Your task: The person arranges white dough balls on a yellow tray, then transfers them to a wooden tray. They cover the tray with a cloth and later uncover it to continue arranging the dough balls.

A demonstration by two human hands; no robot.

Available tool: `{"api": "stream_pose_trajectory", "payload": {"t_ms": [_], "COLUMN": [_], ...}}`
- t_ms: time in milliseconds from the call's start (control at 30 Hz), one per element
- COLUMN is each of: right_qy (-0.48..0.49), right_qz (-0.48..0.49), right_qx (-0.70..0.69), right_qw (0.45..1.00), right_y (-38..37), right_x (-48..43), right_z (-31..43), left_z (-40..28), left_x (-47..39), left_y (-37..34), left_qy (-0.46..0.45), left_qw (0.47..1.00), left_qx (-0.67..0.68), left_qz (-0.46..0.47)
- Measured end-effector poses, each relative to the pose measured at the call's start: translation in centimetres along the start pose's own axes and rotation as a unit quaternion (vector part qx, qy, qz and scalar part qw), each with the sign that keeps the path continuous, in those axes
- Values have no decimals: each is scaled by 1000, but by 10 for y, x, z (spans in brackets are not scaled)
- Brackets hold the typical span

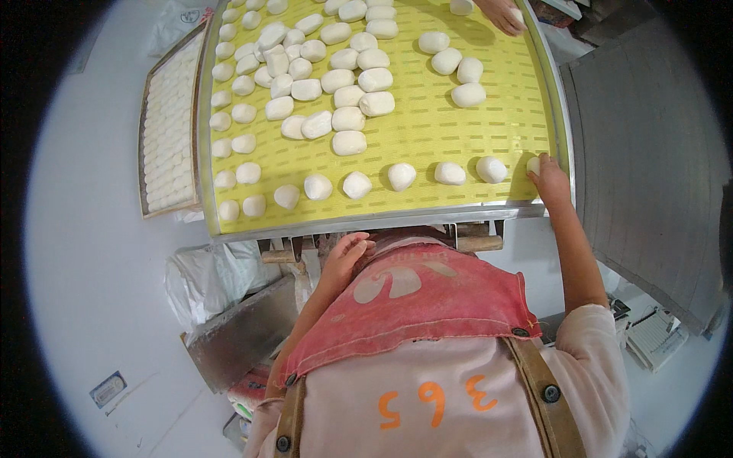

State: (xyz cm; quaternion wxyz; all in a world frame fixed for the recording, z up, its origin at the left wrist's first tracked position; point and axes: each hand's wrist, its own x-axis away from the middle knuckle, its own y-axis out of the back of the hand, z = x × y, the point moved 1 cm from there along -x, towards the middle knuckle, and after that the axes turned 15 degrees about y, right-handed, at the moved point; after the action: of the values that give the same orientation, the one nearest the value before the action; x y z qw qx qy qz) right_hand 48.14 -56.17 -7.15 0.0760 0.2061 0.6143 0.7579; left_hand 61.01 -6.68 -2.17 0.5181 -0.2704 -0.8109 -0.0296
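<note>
White dough pieces (pixel 349 142) lie in rows and clusters on a table surface covered with yellow mesh (pixel 424 131). At the right end of the near row, my right hand (pixel 551 174) rests at the table's right edge with its fingers on a small white dough piece (pixel 533 165), partly hidden by the hand. Along the near row to its left sit several more rounded pieces, the closest being a dough ball (pixel 492 170). My left hand (pixel 348 252) hangs just below the table's near edge, beside the red apron (pixel 401 292), fingers slightly curled and holding nothing.
Another person's hand (pixel 507 17) touches a dough piece at the far right. A metal rim (pixel 366 222) borders the table. A wooden-framed tray (pixel 169 123) of dough pieces stands left. A grey metal panel (pixel 647 160) lies right; white plastic bags (pixel 212 275) are at lower left.
</note>
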Motion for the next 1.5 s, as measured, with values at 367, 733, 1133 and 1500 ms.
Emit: {"api": "stream_pose_trajectory", "payload": {"t_ms": [367, 733, 1133, 1500], "right_qy": [208, 157, 171, 246], "right_qz": [-49, 12, -57, -65], "right_qx": [-93, -68, -9, -119], "right_qw": [973, 985, 984, 960], "right_y": [17, 0, 17, -16], "right_x": [-9, -12, -11, -12], "right_z": [101, 117, 135, 179], "left_z": [5, 2, 1, 21], "left_x": [-7, -13, -3, -7], "left_y": [17, 10, 10, 23], "left_qy": [38, 36, 20, 36], "left_qw": [998, 998, 999, 998], "left_qx": [-31, -34, -37, -6], "left_qz": [-35, -30, -34, -46]}}
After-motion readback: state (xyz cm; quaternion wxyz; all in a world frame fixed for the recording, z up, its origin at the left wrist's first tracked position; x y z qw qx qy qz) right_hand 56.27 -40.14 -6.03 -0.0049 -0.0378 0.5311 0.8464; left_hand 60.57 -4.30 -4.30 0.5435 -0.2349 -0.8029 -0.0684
